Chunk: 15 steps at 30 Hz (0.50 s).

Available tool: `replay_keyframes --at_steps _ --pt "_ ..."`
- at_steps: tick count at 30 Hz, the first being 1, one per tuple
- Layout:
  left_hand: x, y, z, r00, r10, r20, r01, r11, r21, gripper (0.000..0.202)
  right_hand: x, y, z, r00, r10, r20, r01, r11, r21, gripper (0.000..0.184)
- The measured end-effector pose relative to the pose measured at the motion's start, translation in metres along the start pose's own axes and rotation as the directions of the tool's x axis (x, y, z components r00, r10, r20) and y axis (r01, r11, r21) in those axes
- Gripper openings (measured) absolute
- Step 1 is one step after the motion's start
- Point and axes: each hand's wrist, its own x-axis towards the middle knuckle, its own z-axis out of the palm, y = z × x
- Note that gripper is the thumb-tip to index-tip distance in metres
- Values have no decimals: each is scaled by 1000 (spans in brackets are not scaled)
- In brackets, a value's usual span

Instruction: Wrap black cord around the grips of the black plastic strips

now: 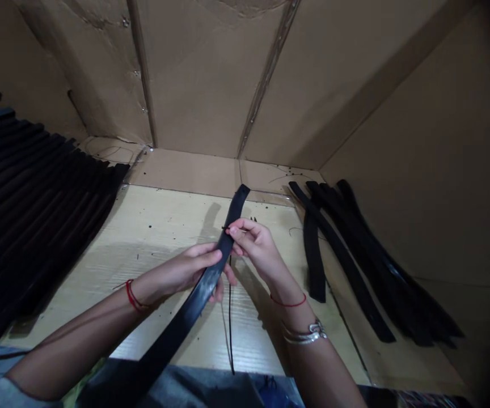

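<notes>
Black curved strip [200,293], perhaps rubber, gripping hands [184,266] [251,241], thin dark cord [230,323]

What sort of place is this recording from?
Likely a workshop bench: cardboard panels rise behind a pale wood-grain tabletop, and many dark strips lie side by side at the left, similar to the black strip in the left hand.

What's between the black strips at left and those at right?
In the head view: pale wood-grain tabletop, and above it the left hand gripping another black strip, the right hand at its edge, and a thin black cord.
</notes>
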Motion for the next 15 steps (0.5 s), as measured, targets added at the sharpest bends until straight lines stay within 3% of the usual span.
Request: replay_keyframes --at_steps 4,6,7,9,11,13,15 --pt "-2 -5 6 993 63 -103 -53 994 100 29 -5 -3 2 993 37 108 -27 996 -85 24" --pt "-4 -3 6 984 100 -150 -78 986 145 24 -6 -6 -2 996 -53 77 69 973 -219 19" --pt "-5 -2 5 980 104 -172 -78 985 155 23 -7 -9 -3 987 -155 38 159 936 -315 16" --pt "-6 1 5 972 97 -215 -65 986 152 22 -8 -12 -6 906 -423 1 364 779 -510 10" --pt "-7 3 6 968 83 -238 -53 990 131 22 -10 -12 -8 794 -602 78 512 596 -618 12" --pt "-8 5 7 971 77 -226 -52 992 113 25 -11 -10 -7 742 -640 200 598 498 -628 19" --pt "-8 6 9 978 65 -199 -43 993 110 30 -12 -7 -5 719 -628 298 651 460 -603 26"
